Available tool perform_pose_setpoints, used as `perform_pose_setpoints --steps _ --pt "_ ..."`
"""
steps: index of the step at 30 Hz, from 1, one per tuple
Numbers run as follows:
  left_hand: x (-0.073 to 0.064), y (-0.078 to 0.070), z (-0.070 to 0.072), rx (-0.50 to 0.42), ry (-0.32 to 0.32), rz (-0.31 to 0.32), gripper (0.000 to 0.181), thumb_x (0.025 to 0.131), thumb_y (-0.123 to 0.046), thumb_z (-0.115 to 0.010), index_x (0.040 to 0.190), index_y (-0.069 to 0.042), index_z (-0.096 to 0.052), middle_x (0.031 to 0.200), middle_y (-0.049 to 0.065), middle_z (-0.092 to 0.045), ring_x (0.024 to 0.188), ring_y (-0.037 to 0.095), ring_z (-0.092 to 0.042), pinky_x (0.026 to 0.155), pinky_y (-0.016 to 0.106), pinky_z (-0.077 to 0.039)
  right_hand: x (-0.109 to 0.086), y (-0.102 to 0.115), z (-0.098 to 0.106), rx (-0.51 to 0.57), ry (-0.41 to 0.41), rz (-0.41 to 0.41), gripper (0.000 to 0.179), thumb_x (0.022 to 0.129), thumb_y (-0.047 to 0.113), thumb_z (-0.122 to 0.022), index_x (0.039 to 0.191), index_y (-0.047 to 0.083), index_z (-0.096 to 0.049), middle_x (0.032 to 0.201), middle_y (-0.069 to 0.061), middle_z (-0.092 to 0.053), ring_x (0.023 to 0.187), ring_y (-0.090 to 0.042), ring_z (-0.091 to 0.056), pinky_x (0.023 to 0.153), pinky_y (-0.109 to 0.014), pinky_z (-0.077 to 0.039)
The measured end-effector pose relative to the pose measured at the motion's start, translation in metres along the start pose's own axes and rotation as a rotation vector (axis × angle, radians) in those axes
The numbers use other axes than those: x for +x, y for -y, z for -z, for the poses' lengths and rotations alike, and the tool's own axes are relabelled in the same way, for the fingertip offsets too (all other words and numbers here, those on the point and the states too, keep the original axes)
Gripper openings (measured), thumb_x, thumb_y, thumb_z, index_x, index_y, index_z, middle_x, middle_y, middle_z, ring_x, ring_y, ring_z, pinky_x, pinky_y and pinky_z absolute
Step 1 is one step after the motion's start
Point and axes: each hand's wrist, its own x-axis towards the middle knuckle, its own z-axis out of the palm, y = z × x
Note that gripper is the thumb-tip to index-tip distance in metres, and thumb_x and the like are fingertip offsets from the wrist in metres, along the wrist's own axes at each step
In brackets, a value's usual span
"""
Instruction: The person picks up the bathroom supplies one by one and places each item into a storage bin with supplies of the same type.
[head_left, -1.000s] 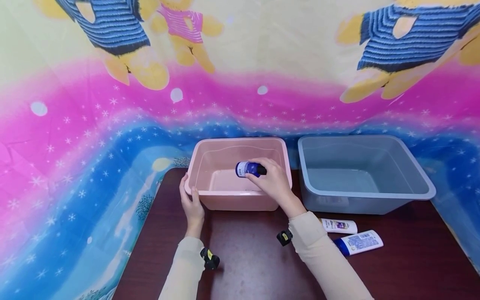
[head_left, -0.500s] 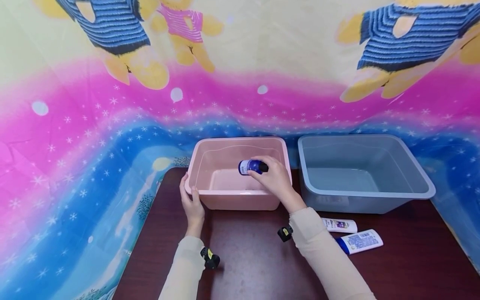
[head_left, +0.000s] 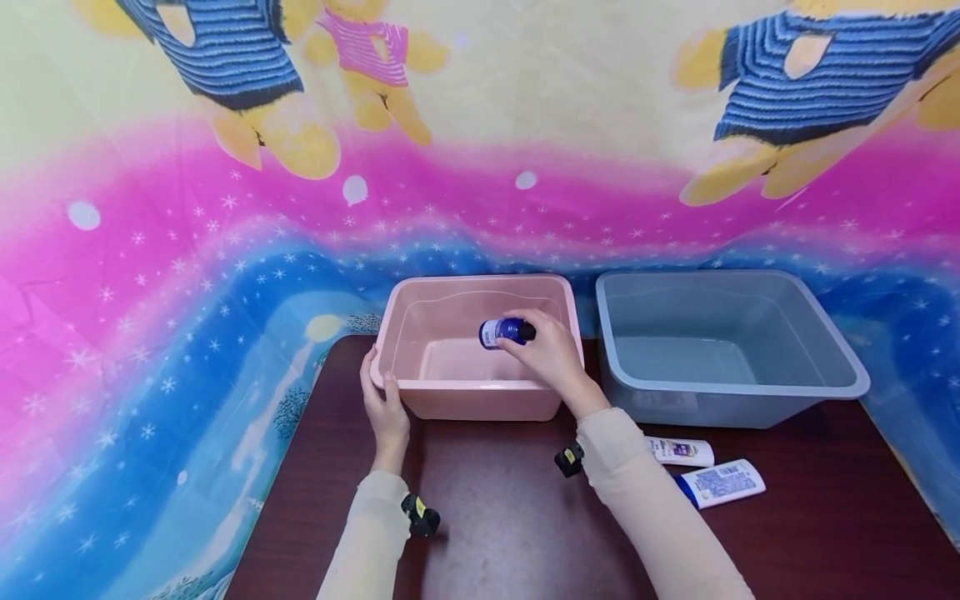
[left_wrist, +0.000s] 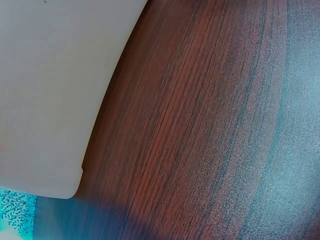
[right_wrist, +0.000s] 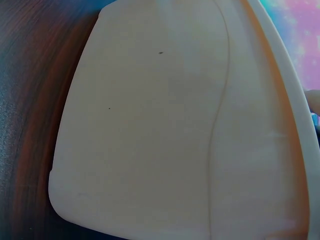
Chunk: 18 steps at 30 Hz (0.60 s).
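Note:
Tilted on its side, a small dark blue bottle [head_left: 491, 334] with a white label and black cap is in my right hand [head_left: 553, 360], over the opening of the pink plastic basin [head_left: 480, 406]. The thumb and fingers pinch it near the cap end. My left hand [head_left: 387, 417] holds the basin's near left corner, thumb at the front and fingers along the left side. The left wrist view has the basin wall [left_wrist: 50, 100] and tabletop; the right wrist view shows the basin's outer wall [right_wrist: 140, 125] and a sliver of finger [right_wrist: 313, 101] past the rim.
A grey-blue basin [head_left: 735, 408] stands right of the pink one on the dark wooden table [head_left: 495, 517]. Before it lie a white bottle [head_left: 686, 452] and a white bottle with a blue cap [head_left: 726, 483], both partly behind the right sleeve. A cartoon cloth [head_left: 480, 200] hangs behind.
My right hand has shifted slightly to the right and up with the blue bottle over the first half second, then stayed nearly still. My left hand keeps its place on the basin.

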Motion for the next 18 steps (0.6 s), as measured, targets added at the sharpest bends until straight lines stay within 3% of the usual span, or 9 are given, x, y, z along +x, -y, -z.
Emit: perform_pose_setpoints --steps 11,18 --pt "0.0 -0.001 0.0 0.022 0.001 0.029 0.049 0.097 -0.002 -0.047 0.145 0.002 -0.041 0.148 0.019 -0.044 0.134 0.033 -0.041 0.107 0.031 -0.032 0.008 -0.002 0.0 -0.009 0.037 -0.024 0.046 0.086 0.03 -0.079 0.127 0.014 -0.067 0.13 -0.008 -0.063 0.118 -0.028 -0.057 0.093 -0.045 -0.051" --pt "0.0 0.002 0.0 0.005 -0.007 -0.002 0.05 0.095 -0.002 -0.047 0.144 0.005 -0.04 0.147 0.02 -0.045 0.133 0.035 -0.042 0.106 0.028 -0.033 0.016 -0.003 -0.002 0.007 0.064 -0.038 0.043 0.085 0.027 -0.079 0.124 0.013 -0.068 0.126 -0.009 -0.064 0.113 -0.028 -0.059 0.091 -0.043 -0.053"
